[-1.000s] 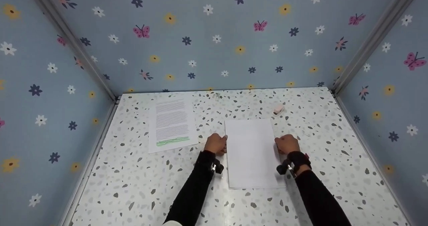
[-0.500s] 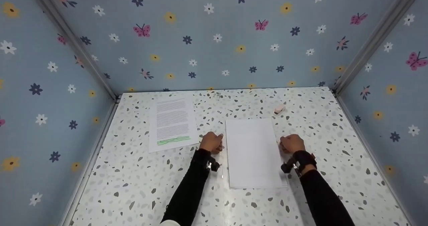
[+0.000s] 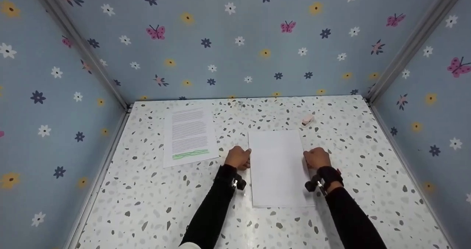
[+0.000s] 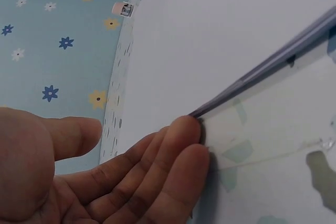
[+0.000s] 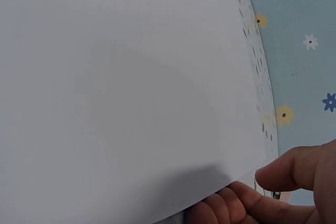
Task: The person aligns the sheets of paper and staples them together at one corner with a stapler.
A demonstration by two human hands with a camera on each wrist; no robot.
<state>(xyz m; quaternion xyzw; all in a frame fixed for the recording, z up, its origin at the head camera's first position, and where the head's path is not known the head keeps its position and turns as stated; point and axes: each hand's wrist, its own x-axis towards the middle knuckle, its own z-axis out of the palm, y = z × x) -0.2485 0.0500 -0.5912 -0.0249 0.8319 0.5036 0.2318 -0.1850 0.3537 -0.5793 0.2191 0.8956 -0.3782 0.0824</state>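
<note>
Two hands, well apart, one stack between them. Stack of white paper: one, flat on the desk, a little right of middle; a lower sheet peeks out at its near edge, sheets too fine to count. Left hand: fingertips touching the stack's left edge, fingers loosely extended, thumb off the paper. Right hand: bent fingers against the stack's right edge, thumb apart from them. Printed sheet: one, far left on the desk, slightly askew, green marking across the lines at its near end. Pink item: one, small, beyond the stack's far right corner. Wrist cameras: two, one per arm. Black sleeves: two. Walls: three, blue, patterned with flowers and butterflies
</note>
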